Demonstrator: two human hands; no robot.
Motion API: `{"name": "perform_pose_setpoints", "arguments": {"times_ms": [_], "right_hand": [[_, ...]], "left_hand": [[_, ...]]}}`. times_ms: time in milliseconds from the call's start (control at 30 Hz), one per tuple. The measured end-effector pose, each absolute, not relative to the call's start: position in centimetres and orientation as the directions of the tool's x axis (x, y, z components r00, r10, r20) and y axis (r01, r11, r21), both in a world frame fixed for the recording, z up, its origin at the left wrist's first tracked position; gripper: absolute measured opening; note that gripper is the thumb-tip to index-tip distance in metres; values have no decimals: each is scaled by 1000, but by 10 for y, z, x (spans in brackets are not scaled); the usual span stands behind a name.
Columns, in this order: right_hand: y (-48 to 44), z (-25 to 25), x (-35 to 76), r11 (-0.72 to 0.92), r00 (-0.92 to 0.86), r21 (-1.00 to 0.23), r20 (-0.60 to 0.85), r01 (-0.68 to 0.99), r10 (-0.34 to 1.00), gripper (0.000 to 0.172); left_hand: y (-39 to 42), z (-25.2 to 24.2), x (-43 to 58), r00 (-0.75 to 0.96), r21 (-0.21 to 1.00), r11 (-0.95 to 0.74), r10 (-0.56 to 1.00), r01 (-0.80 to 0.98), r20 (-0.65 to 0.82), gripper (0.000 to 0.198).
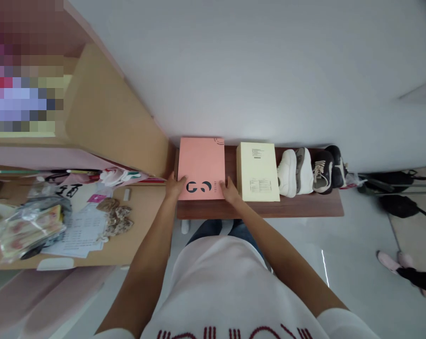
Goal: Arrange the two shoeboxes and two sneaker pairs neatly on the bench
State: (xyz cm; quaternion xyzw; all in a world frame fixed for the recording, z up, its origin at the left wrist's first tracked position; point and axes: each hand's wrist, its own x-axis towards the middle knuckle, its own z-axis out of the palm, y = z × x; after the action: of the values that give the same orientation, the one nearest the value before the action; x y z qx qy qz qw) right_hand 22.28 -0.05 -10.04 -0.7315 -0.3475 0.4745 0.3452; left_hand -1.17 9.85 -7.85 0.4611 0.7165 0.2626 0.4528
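A pink shoebox-like box point(201, 160) with dark printed marks rests at the left end of a brown wooden bench top point(305, 208). My left hand point(176, 185) grips its left side, the thumb lying over the top. On the opposite side, my right hand point(230, 190) holds the lower right edge in the same way. The fingers beneath the edges are hidden. Just right of my right hand lies a cream-coloured box point(258, 165) with small printed text, separated from the pink one by a narrow gap.
White sneakers point(287, 173) and black sneakers point(322, 173) stand right of the cream box. A desk point(142, 221) at left carries papers point(82, 228), a plastic-wrapped packet point(39, 226) and scrunchies point(119, 219). Black bags point(398, 206) lie at right, near another person's pink shoes point(388, 261).
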Motion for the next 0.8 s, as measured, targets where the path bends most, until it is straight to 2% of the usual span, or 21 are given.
{"name": "perform_pose_setpoints", "arguments": {"times_ms": [167,267,400,567,800], "right_hand": [[-39,-75,255,-437,440,-885,-331,164,835,83],[-59,-59,294,-395,552,-904,-247,165,796,79],[-79,-50,348,-410,656,-895,-205,174,726,73],[-86,-61,401,-481,696,-858,-235,180,679,68],[-69,-77,436,-530,606,-814,-302,238,736,62]], "left_hand": [[80,-58,17,-140,849,220,975,481,-173,58],[64,-46,46,-44,860,130,991,493,-124,54],[47,-40,96,67,899,136,981,417,-180,54],[32,-46,158,213,915,232,926,330,-311,56],[25,-61,203,175,866,428,861,258,-477,70]]}}
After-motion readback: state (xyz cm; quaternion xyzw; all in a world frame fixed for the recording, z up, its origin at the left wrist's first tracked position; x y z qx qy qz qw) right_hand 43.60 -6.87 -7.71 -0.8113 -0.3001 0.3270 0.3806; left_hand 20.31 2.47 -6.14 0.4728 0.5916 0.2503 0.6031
